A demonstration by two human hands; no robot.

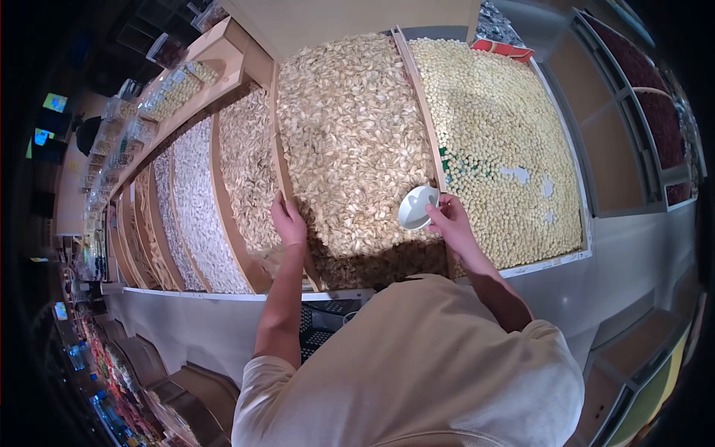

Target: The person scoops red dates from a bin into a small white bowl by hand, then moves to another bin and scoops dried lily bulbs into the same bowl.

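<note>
My right hand (453, 223) pinches the rim of a small white bowl (418, 207), thumb on its near side. The bowl is tilted, its hollow showing, and looks bare inside. It is just above a bin of flat, pale-brown dried flakes (350, 127), near the divider on the right. My left hand (288, 222) is at the wooden divider (281, 160) on the left side of that bin, its fingers closed about the top edge. Near my body the flakes drop away into a dark, shadowed hollow (372, 270).
To the right lies a bin of round cream-coloured kernels (499, 156) with a red scoop-like item (503, 50) at its back. Narrower bins, one of white pieces (197, 201), run off to the left. Clear jars (175, 93) line a wooden shelf. A black perforated basket (325, 320) sits below the front edge.
</note>
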